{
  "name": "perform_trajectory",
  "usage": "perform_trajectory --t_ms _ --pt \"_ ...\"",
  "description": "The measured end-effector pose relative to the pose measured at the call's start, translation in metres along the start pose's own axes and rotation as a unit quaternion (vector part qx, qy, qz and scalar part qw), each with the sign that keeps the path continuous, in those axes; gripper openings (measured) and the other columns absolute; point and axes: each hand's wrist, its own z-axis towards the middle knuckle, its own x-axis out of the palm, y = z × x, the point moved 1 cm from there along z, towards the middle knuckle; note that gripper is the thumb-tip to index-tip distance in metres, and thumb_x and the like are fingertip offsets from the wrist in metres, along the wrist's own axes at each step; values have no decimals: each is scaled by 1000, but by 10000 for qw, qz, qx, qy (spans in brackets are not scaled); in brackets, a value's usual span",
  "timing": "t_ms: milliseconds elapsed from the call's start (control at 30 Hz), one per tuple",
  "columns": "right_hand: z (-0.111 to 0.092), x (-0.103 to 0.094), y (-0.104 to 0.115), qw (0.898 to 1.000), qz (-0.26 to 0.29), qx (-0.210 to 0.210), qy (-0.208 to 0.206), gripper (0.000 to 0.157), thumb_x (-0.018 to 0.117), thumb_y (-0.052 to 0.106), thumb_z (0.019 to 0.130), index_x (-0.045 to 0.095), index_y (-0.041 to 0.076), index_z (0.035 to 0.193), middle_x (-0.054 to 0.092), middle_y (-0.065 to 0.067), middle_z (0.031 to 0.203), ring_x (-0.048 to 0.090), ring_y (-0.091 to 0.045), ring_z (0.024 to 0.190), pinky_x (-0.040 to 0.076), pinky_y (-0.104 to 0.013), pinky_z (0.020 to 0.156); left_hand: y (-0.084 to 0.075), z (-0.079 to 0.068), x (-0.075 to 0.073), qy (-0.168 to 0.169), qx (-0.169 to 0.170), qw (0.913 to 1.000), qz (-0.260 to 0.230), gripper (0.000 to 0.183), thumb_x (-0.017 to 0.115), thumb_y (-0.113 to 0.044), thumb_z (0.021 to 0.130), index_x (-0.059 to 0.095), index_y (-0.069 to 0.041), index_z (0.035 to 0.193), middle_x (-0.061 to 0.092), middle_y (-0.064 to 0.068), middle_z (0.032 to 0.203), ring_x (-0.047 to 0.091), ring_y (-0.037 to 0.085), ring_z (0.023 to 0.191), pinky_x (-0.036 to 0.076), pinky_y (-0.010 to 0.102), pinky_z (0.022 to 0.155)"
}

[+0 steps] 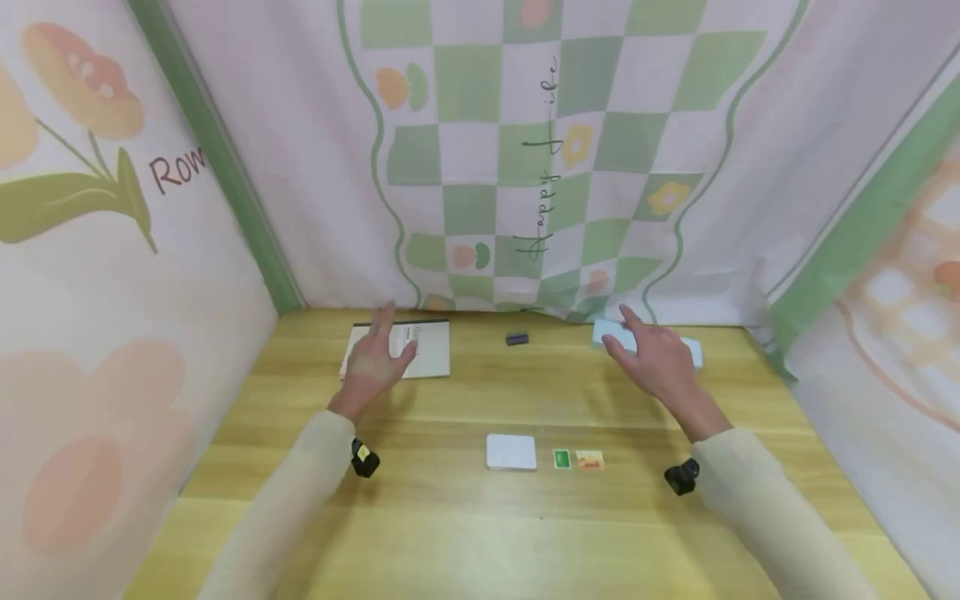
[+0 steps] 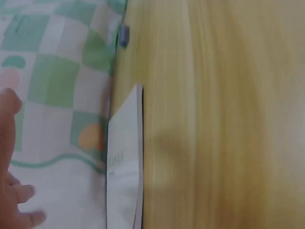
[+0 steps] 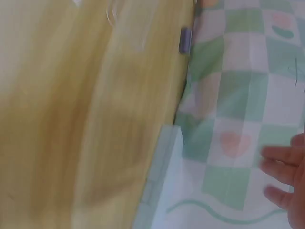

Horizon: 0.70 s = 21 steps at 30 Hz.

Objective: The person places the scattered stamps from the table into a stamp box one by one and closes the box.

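My left hand (image 1: 372,358) is held over a pale notebook (image 1: 431,350) at the back left of the table, fingers spread and holding nothing. In the left wrist view the fingers (image 2: 21,193) appear apart from the notebook (image 2: 125,167). At the back right, my right hand (image 1: 660,362) hovers with extended fingers above a light blue box (image 1: 609,332), partly hiding it. The right wrist view has that box (image 3: 164,167) lying below the hand (image 3: 290,176), with a gap between them.
A small dark block (image 1: 517,339) lies at the table's back edge. Nearer the front are a white stack of cards (image 1: 512,452), a green stamp-like piece (image 1: 562,459) and an orange one (image 1: 590,460). A checked curtain (image 1: 468,150) hangs behind the wooden table (image 1: 450,533).
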Motion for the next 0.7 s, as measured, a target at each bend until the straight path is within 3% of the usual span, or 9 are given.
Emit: perform_trajectory --t_ms 67,133,267,400,533,700 --pt "-8 3 5 9998 149 -103 -45 69 43 53 99 38 7 149 65 -18 124 65 -40 88 50 -41 54 -6 -7 4 5 114 9988 -475 79 55 -46 95 16 -17 158 38 20 152 58 44 114 48 55 93" --pt "-16 8 10 9993 290 -220 39 66 46 51 99 41 6 147 70 -16 115 66 -35 77 42 -31 42 -11 -15 11 215 332 9951 -902 76 59 -41 95 22 -16 156 45 18 148 58 40 116 50 52 92" --pt "-32 20 23 9973 398 -610 -57 61 57 44 96 49 4 141 72 -15 104 68 -33 84 50 -35 51 -21 -34 27 793 995 9801 -1526 71 68 -28 91 35 -11 151 45 17 147 52 39 124 46 51 101" --pt "-47 33 37 9940 529 -955 -78 56 64 36 92 55 1 134 72 -11 100 67 -31 91 55 -48 72 -27 -50 48 1257 1420 9688 -1598 66 73 -24 87 45 -8 145 48 15 143 55 38 118 49 47 97" --pt "-66 45 49 9912 773 -1054 194 52 67 31 91 56 1 131 68 -8 100 64 -26 93 55 -46 76 -31 -63 65 1777 1611 9611 -1367 67 75 -29 86 47 -8 143 46 12 145 49 33 127 44 47 104" --pt "-85 57 59 9895 938 -1055 318 42 71 25 88 62 4 123 65 -3 96 61 -20 90 54 -39 74 -37 -75 78 2142 1774 9565 -879 75 76 -40 84 44 -10 146 44 9 148 37 26 136 35 43 113"
